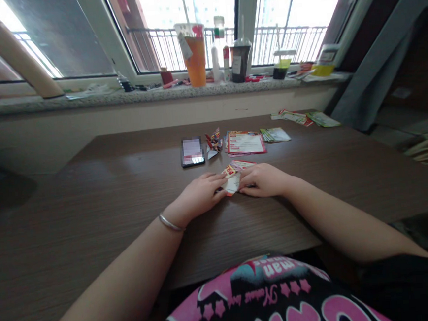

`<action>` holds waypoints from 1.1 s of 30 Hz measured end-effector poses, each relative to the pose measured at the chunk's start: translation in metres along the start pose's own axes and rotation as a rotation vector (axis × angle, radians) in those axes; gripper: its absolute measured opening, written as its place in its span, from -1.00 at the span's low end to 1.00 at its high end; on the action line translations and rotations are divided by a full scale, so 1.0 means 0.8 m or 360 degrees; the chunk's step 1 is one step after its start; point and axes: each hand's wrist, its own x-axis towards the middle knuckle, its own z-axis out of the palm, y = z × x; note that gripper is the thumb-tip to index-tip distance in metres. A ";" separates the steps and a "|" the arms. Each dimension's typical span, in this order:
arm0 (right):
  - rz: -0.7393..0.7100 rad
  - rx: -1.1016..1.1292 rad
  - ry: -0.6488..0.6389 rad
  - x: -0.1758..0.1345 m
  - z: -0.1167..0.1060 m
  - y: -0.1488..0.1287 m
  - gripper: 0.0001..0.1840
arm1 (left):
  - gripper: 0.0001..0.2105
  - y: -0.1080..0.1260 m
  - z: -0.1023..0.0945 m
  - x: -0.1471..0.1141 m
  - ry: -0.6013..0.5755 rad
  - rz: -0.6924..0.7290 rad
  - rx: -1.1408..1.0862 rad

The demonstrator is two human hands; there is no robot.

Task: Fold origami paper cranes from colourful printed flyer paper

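A small, partly folded sheet of printed paper (232,183), white with red and yellow print, lies on the dark wooden table between my hands. My left hand (204,192), with a silver bangle at the wrist, holds its left side, fingertips over the top and thumb at the near edge. Curled fingers of my right hand (263,180) grip the right side, hiding that edge. Just beyond stand a folded paper shape (213,143) with pointed corners and a stack of printed sheets (245,142) with a red border.
A phone (192,151) lies left of the folded shape. Green-white leaflets (275,135) and more leaflets (295,118) are spread at the back right. On the windowsill (120,99) stand an orange drink cup (196,60), bottles, a dark cup (241,62) and small jars.
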 end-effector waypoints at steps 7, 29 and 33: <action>0.0094 0.0075 -0.0030 -0.002 -0.005 0.004 -0.74 | -0.40 0.002 0.007 -0.005 -0.0194 -0.0089 0.0017; 0.0766 0.0405 0.0028 -0.003 0.003 0.039 -0.64 | -0.25 0.023 0.019 -0.003 -0.0278 -0.0028 0.0031; 0.0808 0.0271 0.0028 -0.001 0.004 0.043 -0.66 | -0.27 0.028 0.019 -0.003 -0.0255 0.0014 0.0047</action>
